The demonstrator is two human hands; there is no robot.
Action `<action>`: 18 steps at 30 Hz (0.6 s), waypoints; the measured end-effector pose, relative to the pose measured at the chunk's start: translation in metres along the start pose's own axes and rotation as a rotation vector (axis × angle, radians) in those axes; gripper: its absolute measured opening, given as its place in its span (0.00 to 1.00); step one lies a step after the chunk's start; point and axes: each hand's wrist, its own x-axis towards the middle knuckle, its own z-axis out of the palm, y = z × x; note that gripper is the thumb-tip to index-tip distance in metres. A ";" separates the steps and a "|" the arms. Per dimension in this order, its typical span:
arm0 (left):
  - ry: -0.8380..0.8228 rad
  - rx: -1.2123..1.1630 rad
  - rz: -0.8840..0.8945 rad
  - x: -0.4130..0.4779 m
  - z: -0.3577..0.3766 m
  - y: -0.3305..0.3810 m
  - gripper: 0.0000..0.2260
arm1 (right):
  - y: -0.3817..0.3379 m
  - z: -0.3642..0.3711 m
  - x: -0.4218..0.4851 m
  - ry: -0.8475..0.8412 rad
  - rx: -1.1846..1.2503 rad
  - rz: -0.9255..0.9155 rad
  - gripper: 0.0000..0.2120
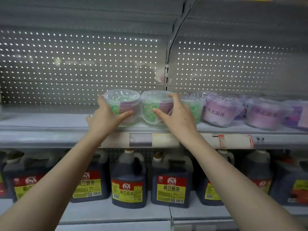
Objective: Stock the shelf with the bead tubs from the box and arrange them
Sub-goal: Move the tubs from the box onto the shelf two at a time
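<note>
Risk first: both tubs sit close to the front lip of the shelf (50, 125), so a pull toward 6 o'clock could tip one off onto the soy sauce jugs (170, 180) below. The clear plastic looks slick, so my grip may slide. Shoving toward 3 o'clock would likely bump the green tub behind (194, 104) and the purple tubs (220, 112) past it. Squeezing at the lid might pop it, my guess. My left hand (106, 119) grips the left bead tub (124, 102): thumb across its front, fingers (100, 99) curled round its 9 o'clock side. My right hand (177, 119) grips the right bead tub (155, 104): thumb on the front wall, fingers (172, 95) hooked over the lid rim at its 3 o'clock side. So both sets of fingers are clamped on a tub, none spread free. The two tubs stand upright on the shelf, side by side, touching or almost, can't tell which. The box isn't in view. I'd judge this is the arranging step, lining the pair up with the row.
</note>
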 end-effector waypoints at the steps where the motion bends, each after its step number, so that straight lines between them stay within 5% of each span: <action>1: -0.011 0.003 -0.005 0.001 -0.001 -0.001 0.49 | -0.001 -0.002 0.001 -0.002 -0.069 -0.007 0.34; 5: 0.041 -0.016 0.072 -0.008 -0.006 -0.003 0.50 | -0.003 -0.016 -0.002 -0.047 -0.228 -0.048 0.33; 18: 0.101 0.113 0.385 -0.081 -0.013 0.020 0.18 | 0.016 -0.050 -0.053 -0.049 -0.164 0.012 0.27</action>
